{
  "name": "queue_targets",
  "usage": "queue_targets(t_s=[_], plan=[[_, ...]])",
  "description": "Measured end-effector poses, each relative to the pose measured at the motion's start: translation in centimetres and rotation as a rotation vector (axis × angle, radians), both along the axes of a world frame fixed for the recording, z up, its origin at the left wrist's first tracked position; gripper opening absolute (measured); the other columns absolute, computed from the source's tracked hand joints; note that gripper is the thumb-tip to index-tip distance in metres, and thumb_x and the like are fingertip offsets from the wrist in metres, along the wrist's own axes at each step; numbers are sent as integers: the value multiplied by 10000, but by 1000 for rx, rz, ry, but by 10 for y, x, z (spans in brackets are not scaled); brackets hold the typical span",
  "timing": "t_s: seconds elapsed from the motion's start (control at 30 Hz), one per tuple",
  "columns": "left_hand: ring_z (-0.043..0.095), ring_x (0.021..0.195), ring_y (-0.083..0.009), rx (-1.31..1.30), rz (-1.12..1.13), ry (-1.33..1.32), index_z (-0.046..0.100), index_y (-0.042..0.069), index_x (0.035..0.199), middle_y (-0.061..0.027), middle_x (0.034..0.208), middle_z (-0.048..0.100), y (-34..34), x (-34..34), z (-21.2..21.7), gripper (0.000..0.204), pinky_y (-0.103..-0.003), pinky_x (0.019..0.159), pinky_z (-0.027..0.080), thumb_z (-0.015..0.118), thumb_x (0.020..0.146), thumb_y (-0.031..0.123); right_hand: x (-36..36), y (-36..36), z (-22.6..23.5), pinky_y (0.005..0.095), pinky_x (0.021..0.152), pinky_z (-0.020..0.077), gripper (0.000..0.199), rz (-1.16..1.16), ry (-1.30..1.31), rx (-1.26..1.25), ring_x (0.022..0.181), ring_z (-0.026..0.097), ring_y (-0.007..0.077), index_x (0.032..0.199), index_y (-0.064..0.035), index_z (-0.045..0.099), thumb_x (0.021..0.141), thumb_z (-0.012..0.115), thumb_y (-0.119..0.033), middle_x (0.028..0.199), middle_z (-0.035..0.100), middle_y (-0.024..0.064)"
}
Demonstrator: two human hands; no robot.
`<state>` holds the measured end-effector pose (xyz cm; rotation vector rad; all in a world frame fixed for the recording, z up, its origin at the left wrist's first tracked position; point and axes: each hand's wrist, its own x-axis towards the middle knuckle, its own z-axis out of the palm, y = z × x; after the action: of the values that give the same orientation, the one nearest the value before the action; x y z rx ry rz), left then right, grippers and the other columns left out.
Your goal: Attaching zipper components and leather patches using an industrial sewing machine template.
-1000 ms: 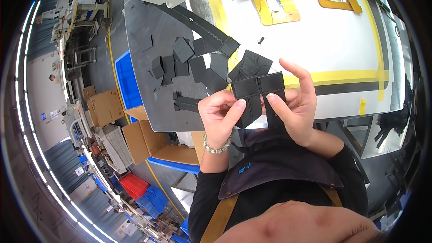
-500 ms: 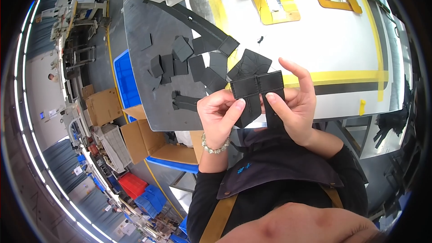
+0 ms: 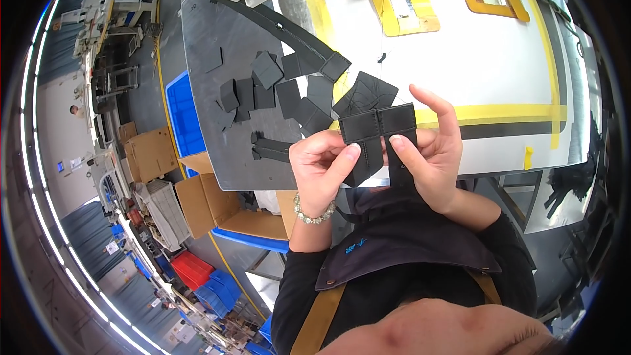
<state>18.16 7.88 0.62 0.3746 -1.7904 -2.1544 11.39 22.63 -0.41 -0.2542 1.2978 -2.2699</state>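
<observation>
Head view: you are pinching two stitched black patches (image 3: 378,125) between left hand (image 3: 322,164) and right hand (image 3: 430,151), above the desk (image 3: 217,92); your thumbs' light grip risks the patches slipping out of alignment.

Two stitched strap pieces (image 3: 378,133) are held side by side above the lap, pinched between the left hand (image 3: 323,164) on the left and the right hand (image 3: 430,148) on the right. Behind them, further pieces (image 3: 371,92) are spread on the worktable (image 3: 499,72). To the left, a slanted board (image 3: 204,125) is covered with a scatter of small cut pieces (image 3: 269,89). Below that board, cardboard boxes (image 3: 190,190) are stacked, apparently on the floor.
</observation>
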Motion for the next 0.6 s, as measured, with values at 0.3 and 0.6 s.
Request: queue_targets(t_s=[0.3,0.6], plan=[[586,631,-61,10,-10,-39,613,-57,791,-60,721,637,-1,2,-3,21,-183,561,474,624,794,-40,0,0,0,178,603,462,545,-4,-2,-6,701,608,87,1344,11,245,873,515,57,778,654,129],[552,589,-40,-14,-1,7,606,-51,764,-38,673,615,-6,5,-10,43,-168,523,433,637,782,-28,0,0,2,156,503,408,540,-3,0,8,624,580,58,1342,7,251,874,516,50,763,654,120]])
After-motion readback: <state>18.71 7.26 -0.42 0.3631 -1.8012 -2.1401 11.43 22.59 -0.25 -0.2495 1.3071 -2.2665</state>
